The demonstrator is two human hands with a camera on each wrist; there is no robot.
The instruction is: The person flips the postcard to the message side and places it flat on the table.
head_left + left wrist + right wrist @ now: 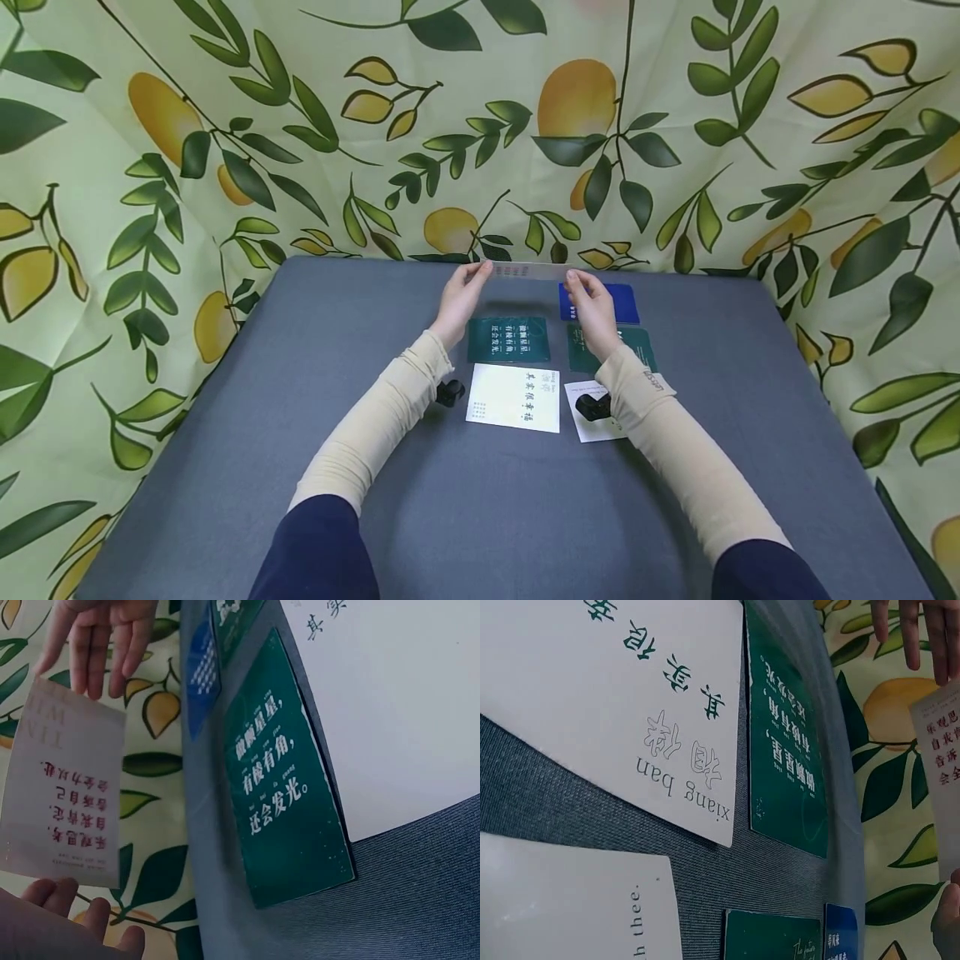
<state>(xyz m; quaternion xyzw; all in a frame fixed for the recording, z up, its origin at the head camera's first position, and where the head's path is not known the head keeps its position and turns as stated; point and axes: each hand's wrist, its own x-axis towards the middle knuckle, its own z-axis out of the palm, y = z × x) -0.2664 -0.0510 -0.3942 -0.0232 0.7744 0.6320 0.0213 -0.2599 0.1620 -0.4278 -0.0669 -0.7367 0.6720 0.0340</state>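
A pale card [528, 271] with lines of red writing [79, 806] is held up by both hands at the far edge of the table. My left hand [457, 304] pinches one end between thumb and fingers. At the opposite end, my right hand [592, 315] pinches it the same way. Below the hands lie a green card [487, 342] with white writing and a blue card [625, 302]. Another green card [637, 342] is partly covered by the right hand and wrist.
Nearer on the grey table [495, 500] lie a large white card [495, 392] with green writing and a smaller white card [596, 431] partly behind the right forearm. Black wrist cameras sit at both wrists. A leaf-and-fruit patterned cloth [450, 100] hangs beyond the table.
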